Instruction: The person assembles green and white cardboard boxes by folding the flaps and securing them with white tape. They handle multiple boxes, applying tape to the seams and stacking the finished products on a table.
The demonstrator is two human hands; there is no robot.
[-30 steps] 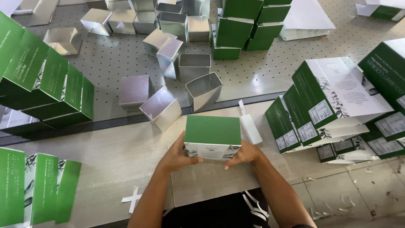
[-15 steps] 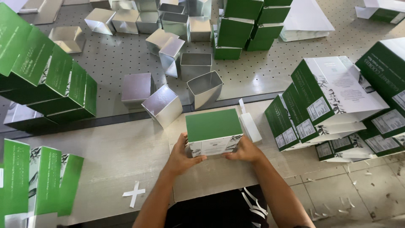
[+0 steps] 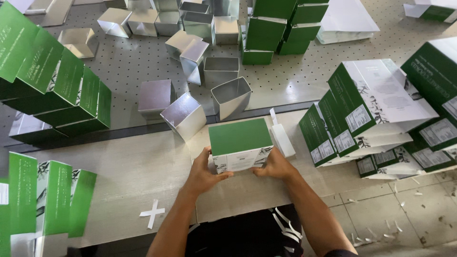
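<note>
Two bare hands on one green-topped carton [image 3: 240,145], standing near the middle of the pale tabletop [image 3: 124,166], close to the front edge. Left hand [image 3: 203,173] curled round the carton's lower left corner, thumb up the side, fingers partly closed and pressed to the white printed front face. Right hand [image 3: 275,165] cupped against the lower right corner, fingers bent and touching the box, not fully closed. Just beside the carton on the right, a small white stick-like tool [image 3: 281,135] lying flat on the table. Behind the carton, at the back edge of the table, a silver square tin [image 3: 183,115] tipped on its side and an open silver tin [image 3: 231,96] tilted with its mouth upward. Farther back, on a grey perforated surface [image 3: 119,66], more silver tins scattered and a stack of green boxes [image 3: 273,31]. Left of the table, a leaning row of flat green cartons [image 3: 50,78]; lower left, another row standing on edge [image 3: 45,200]. Right of the carton, well apart, leaning stacks of green-and-white flat cartons [image 3: 362,114]. White tape cross [image 3: 152,213] on the table near the left forearm.
</note>
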